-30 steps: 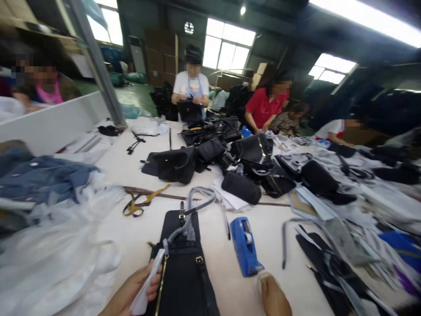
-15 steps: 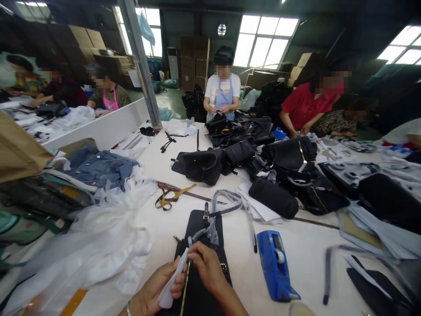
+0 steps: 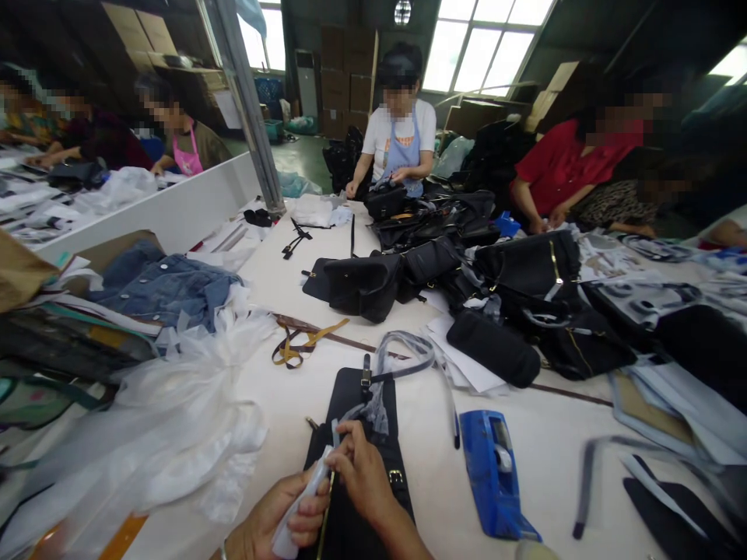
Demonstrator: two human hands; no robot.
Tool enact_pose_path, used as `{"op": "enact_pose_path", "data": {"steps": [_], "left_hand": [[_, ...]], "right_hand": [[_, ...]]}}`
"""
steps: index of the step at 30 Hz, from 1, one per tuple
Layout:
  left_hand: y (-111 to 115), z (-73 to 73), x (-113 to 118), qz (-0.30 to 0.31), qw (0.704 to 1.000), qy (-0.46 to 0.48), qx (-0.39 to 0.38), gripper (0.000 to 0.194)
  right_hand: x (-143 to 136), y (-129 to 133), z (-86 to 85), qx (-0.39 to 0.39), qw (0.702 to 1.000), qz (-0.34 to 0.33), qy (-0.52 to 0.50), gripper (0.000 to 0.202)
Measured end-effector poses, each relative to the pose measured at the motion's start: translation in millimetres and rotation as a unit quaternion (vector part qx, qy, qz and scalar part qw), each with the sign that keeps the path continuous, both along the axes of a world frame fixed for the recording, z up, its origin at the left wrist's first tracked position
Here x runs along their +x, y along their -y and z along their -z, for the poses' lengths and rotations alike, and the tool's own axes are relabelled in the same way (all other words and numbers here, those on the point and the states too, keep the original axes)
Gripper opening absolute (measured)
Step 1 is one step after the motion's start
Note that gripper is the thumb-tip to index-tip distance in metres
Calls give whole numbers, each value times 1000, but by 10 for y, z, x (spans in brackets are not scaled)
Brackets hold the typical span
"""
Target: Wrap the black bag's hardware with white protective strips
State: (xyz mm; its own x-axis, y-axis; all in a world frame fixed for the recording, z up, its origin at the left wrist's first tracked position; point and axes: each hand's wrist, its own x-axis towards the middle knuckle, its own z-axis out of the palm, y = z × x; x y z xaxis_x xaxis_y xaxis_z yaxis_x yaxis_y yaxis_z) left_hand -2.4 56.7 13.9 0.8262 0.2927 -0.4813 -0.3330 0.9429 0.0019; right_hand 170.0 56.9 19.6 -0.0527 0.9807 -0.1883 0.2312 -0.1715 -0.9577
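Head view: left hand point(image 3: 283, 509) closed around white wrapped strip point(image 3: 300, 505), right hand point(image 3: 362, 474) pinching near its upper end, both above black bag point(image 3: 344, 459) lying on pale table point(image 3: 435, 482), blue tape dispenser point(image 3: 496, 474) to right

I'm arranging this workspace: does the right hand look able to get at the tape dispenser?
Probably yes: only part of the bag and bare table lie between the right hand and the tape dispenser. Its fingers are at the white strip, though, and would have to leave it.

The tape dispenser point(image 3: 493, 474) lies right of the bag point(image 3: 355, 474), the denim point(image 3: 166, 284) left.
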Motion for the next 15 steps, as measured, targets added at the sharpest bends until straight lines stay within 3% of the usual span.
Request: {"op": "enact_pose_path", "data": {"steps": [6, 8, 12, 15], "left_hand": [[-22, -59, 65, 2, 1000, 4, 24, 21], [-23, -67, 93, 0, 999, -10, 31, 23], [18, -34, 174, -10, 993, -93, 66, 30], [81, 19, 232, -18, 972, -205, 118, 34]], "right_hand": [[-87, 85, 505, -104, 972, 2, -212, 37], [-48, 101, 565, -113, 971, -11, -209, 34], [87, 74, 357, -109, 982, 71, -139, 26], [116, 51, 101, -81, 986, 71, -124, 24]]}}
